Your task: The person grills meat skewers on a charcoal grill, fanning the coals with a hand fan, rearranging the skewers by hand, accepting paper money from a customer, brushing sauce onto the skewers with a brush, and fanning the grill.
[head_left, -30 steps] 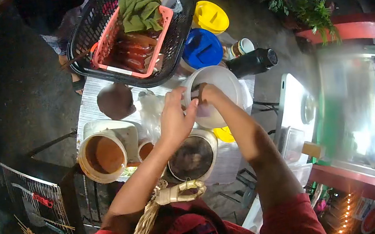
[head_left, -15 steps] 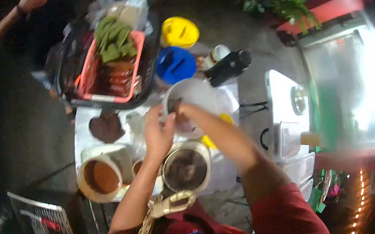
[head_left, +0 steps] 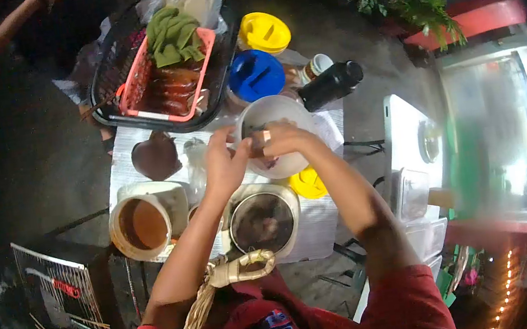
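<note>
Both my hands meet over a translucent white tub (head_left: 302, 114). My right hand (head_left: 287, 139) is inside its opening, with fingers pinched together at a small brown piece (head_left: 260, 143) whose kind I cannot make out. My left hand (head_left: 223, 163) is at the tub's left rim, thumb and fingertips curled in close to that piece; what they grip is hidden. Dark and reddish bits (head_left: 268, 162) lie at the bottom of the tub. Nearer me stands a round container of dark liquid (head_left: 261, 223). Left of it is a tub of orange-brown sauce (head_left: 146, 224).
A pink basket (head_left: 212, 58) with reddish-brown food and a green cloth (head_left: 172, 35) sits in a black basket (head_left: 101, 96). Blue-lidded (head_left: 257, 75) and yellow-lidded (head_left: 265, 32) containers and a black bottle (head_left: 332, 85) stand behind. A yellow lid (head_left: 308, 184) lies right. Another person's arm (head_left: 18, 20) shows top left.
My right hand has lifted and turned slightly, bringing the brown piece into clearer view beside my left thumb. The whole view has shifted a little up and to the right.
</note>
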The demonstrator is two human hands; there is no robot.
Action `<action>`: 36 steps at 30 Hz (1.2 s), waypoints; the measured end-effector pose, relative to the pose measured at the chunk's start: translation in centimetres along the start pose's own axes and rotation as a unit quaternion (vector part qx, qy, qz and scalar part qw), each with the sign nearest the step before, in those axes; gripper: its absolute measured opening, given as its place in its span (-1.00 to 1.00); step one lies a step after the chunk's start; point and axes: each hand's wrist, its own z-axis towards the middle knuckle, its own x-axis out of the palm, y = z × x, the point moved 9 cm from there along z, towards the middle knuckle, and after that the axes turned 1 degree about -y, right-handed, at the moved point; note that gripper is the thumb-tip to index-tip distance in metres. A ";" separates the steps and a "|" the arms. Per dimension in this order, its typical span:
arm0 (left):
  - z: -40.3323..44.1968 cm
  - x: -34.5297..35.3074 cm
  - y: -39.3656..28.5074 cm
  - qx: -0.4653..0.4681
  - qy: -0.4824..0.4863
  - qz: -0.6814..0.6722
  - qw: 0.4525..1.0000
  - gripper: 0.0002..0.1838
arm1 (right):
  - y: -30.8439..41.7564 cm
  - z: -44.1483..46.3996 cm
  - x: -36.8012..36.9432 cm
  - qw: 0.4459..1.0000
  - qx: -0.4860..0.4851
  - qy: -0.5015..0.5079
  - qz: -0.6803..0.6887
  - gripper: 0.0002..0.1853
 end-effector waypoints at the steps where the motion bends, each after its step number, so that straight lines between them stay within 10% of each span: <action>1: 0.0 -0.2 0.2 -0.017 0.002 -0.009 1.000 -0.55 | -0.8 -0.8 -0.8 0.998 0.004 -0.055 0.037 -0.56; 8: -1.1 -2.9 -2.2 0.026 -0.051 -0.025 0.998 -0.49 | -1.9 -10.2 -6.6 0.907 -0.059 -0.170 0.382 -0.74; 11: -3.3 -1.7 -4.0 -0.083 0.096 -0.205 0.971 -0.43 | 3.0 -15.2 -8.1 0.683 -0.088 -0.248 0.682 -0.80; 14: -5.2 -3.1 -5.9 -0.127 0.087 -0.197 0.968 -0.67 | 8.0 -13.6 -1.6 0.759 -0.076 -0.108 0.638 -0.73; 15: -4.8 -4.8 -4.3 -0.148 0.040 -0.274 0.949 -0.70 | 7.9 -14.0 -2.0 0.763 -0.115 -0.295 0.563 -0.77; 17: -3.8 -9.8 -3.3 -0.091 -0.065 -0.322 0.940 -0.69 | 7.4 -13.9 2.1 0.707 -0.069 -0.340 0.616 -0.78; 21: -3.9 -17.2 -5.1 -0.074 -0.189 -0.372 0.906 -0.62 | 9.1 -10.0 9.3 0.855 -0.142 -0.308 0.392 -0.69; 24: -4.5 -16.6 -2.1 -0.113 -0.034 -0.243 0.963 -0.57 | 10.1 -2.8 13.8 0.852 -0.213 -0.320 0.354 -0.56; 25: -4.8 -14.6 -2.2 -0.146 -0.021 -0.119 0.982 -0.51 | 9.7 4.0 19.1 0.724 -0.051 -0.105 0.680 -0.67; 28: -4.4 -7.8 1.6 -0.038 0.086 0.318 0.943 -0.27 | 12.9 6.9 15.9 0.941 -0.189 -0.165 0.229 -0.69; 30: -4.9 -3.7 2.0 0.074 0.073 0.435 0.894 -0.14 | 14.3 8.0 14.1 0.941 -0.240 -0.184 0.153 -0.71; 33: -3.8 -3.1 3.8 0.022 0.089 0.408 0.908 -0.51 | 12.3 6.3 9.3 0.867 -0.221 -0.205 0.397 -0.75; 36: -2.9 -6.0 2.3 -0.080 0.027 0.485 0.871 -0.62 | 13.9 12.1 15.9 0.939 -0.173 -0.152 0.254 -0.73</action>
